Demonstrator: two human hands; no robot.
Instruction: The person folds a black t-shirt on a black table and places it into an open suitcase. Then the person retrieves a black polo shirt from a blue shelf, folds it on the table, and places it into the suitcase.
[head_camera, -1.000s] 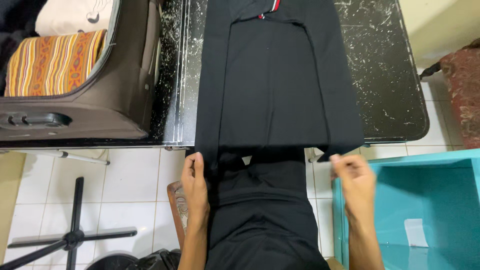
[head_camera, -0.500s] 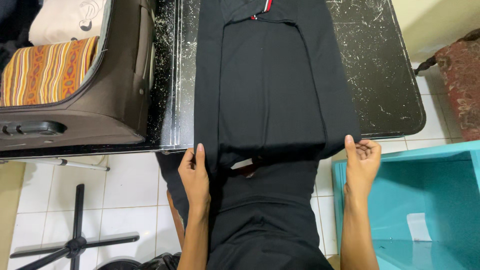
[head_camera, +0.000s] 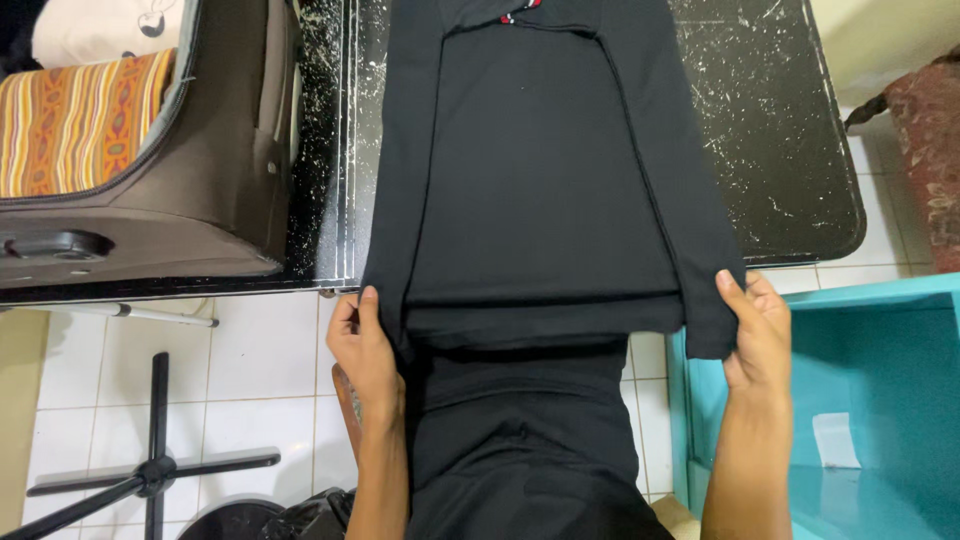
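A black long-sleeved garment (head_camera: 545, 170) lies flat on a black speckled table (head_camera: 770, 130), its sleeves folded inward and its lower edge hanging over the table's near edge. My left hand (head_camera: 365, 350) pinches the garment's lower left corner. At the lower right corner, my right hand (head_camera: 758, 330) grips the hem and sleeve end. Both hands hold the cloth just off the table edge. A small red and white trim (head_camera: 515, 12) shows near the collar at the top.
An open brown suitcase (head_camera: 200, 180) with a striped orange cloth (head_camera: 75, 125) stands on the table's left. A turquoise bin (head_camera: 880, 400) sits at the lower right. A black stand base (head_camera: 150, 470) rests on the white tiled floor.
Both hands moved outward to the garment's lower corners and took hold of them. The hem has been pulled toward me, off the table edge.
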